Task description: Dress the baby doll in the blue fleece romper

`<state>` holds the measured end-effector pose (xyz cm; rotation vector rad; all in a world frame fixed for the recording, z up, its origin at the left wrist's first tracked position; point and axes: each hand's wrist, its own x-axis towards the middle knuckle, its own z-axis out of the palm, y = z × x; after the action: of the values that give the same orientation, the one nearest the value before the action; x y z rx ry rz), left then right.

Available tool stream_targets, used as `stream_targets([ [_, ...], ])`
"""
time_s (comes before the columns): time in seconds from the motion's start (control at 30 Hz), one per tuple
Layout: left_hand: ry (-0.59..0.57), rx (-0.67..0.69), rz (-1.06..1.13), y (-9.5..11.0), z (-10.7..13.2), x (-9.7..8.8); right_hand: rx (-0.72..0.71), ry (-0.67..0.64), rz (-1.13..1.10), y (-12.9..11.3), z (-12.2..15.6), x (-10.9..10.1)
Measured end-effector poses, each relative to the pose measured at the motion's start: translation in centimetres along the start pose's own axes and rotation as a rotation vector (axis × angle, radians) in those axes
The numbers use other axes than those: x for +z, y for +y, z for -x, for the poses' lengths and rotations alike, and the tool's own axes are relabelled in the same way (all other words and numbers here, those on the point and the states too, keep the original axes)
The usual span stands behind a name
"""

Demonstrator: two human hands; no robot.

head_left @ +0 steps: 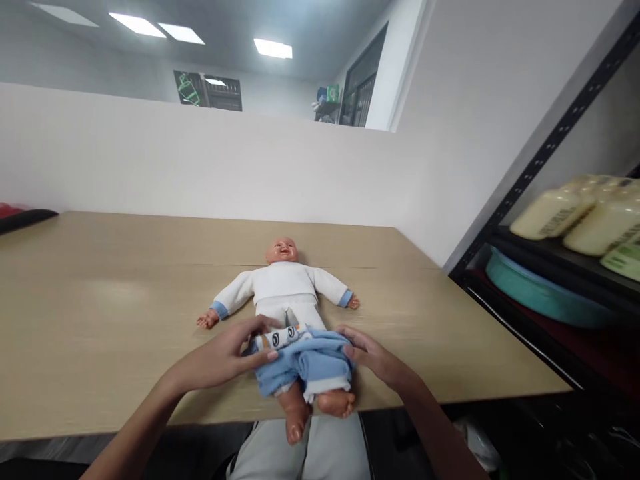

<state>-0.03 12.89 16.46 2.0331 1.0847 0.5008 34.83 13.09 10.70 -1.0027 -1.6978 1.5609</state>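
On its back on the table lies a baby doll (285,281) in a white top with blue cuffs, its head pointing away from me. Blue baby pants (320,357) with a white, eye-patterned waistband are bunched around its lower legs. Both bare feet stick out of the leg openings, one hanging past the table's front edge. My left hand (240,350) grips the left side of the waistband, thumb on top and fingers behind. At the other side, my right hand (367,353) pinches the blue cloth between thumb and fingers.
The wooden table (125,320) meets a white wall (225,167) at the back. To the right, a black shelf rack (530,253) holds several cream bottles (555,207) above a teal basin (540,293). A black-and-red object (25,217) sits at the far left.
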Motion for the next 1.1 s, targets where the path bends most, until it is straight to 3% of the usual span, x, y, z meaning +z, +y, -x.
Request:
stream_targets([
  [0.1, 0.005, -0.065, -0.012, -2.3, 0.4, -0.8, -0.013, 0.122, 0.063, 0.4, -2.4, 0.2],
  [0.2, 0.059, -0.024, 0.120, -4.2, -0.1, -0.7, -0.114, 0.262, 0.066, 0.6, -5.7, 0.6],
  [0.33, 0.249, -0.041, 0.263, -5.5, -1.9, 0.3, -0.166, 0.427, 0.068, 0.8, -10.1, 0.6],
  [0.5, 0.449, -0.163, 0.269, -6.8, -4.7, 1.1, -0.169, 0.341, 0.093, 1.5, -13.7, -0.1],
  [0.77, 0.663, 0.033, 0.042, -8.6, -6.8, -0.5, -0.167, 0.164, -0.013, 1.1, -15.3, -0.1],
  [0.97, 0.666, -0.038, 0.275, -10.1, -11.4, -1.7, -0.241, 0.438, 0.009, 2.3, -18.3, 0.3],
  [1.1, 0.627, -0.027, 0.328, -10.5, -14.1, -1.8, -0.196, 0.477, -0.046, 3.5, -19.7, -0.5],
])
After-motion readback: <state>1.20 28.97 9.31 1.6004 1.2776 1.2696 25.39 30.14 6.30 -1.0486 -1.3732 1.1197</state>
